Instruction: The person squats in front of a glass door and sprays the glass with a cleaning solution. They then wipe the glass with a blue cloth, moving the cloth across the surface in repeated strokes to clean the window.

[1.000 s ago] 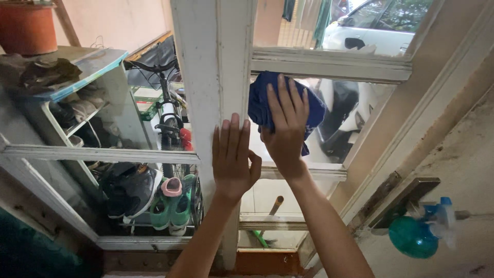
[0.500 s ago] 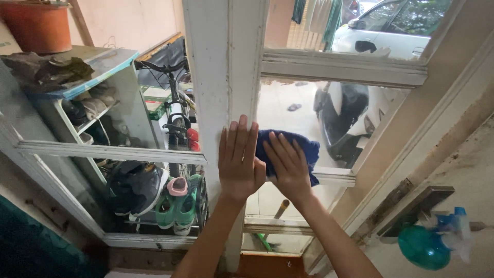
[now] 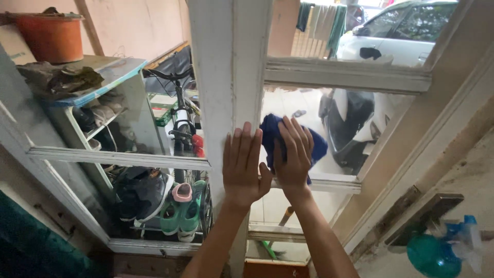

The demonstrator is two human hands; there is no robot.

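Your right hand (image 3: pixel 293 154) lies flat on a blue cloth (image 3: pixel 316 143), fingers spread, pressing it against the pane (image 3: pixel 309 105) low down, just above the white crossbar (image 3: pixel 334 183). Your left hand (image 3: pixel 244 164) rests open, fingers together, on the white post (image 3: pixel 226 67) just beside the cloth; its thumb touches your right hand.

At the lower right a teal spray bottle (image 3: pixel 435 257) with a blue trigger stands on the sill, near a dark metal latch (image 3: pixel 424 216). Its label cannot be made out.

Through the glass at left a shoe rack (image 3: pixel 118 103) holds shoes, with green shoes (image 3: pixel 180 213) low down, a bicycle (image 3: pixel 180 123) beside it and an orange pot (image 3: pixel 51 36) on top. Beyond the pane stand a scooter (image 3: pixel 355 123) and a white car (image 3: pixel 401 31).
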